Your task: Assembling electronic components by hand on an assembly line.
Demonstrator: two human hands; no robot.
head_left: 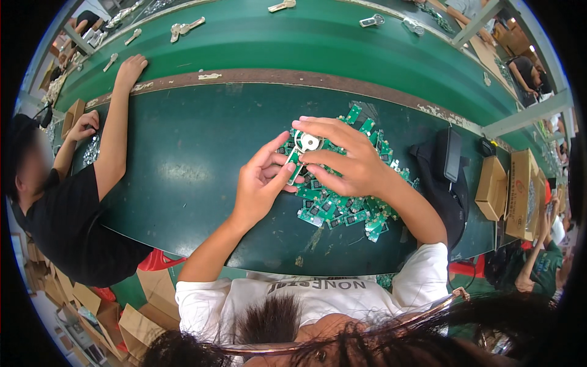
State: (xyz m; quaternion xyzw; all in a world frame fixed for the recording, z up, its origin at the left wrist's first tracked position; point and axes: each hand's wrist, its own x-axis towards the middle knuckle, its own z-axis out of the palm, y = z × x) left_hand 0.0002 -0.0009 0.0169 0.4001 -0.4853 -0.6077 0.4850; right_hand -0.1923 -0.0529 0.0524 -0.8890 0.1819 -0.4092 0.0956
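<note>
Over the dark green table I hold a white plastic casing [309, 141] with a round head and a narrow handle. A green circuit board [295, 166] lies along its handle. My left hand [258, 183] is closed round the handle, its thumb on the board. The fingers of my right hand [353, 160] grip the round head from the right, curled over its top and lower edge. Beneath and beside my right hand spreads a heap of loose green circuit boards [333, 208], partly hidden by the hand.
Beyond the table edge runs a green conveyor belt [244, 46] carrying several white casings [185, 28]. At left, a co-worker's hand [131, 68] rests by the belt. A black bag [437, 199] with a black device [450, 154] and cardboard boxes [523, 192] are at right.
</note>
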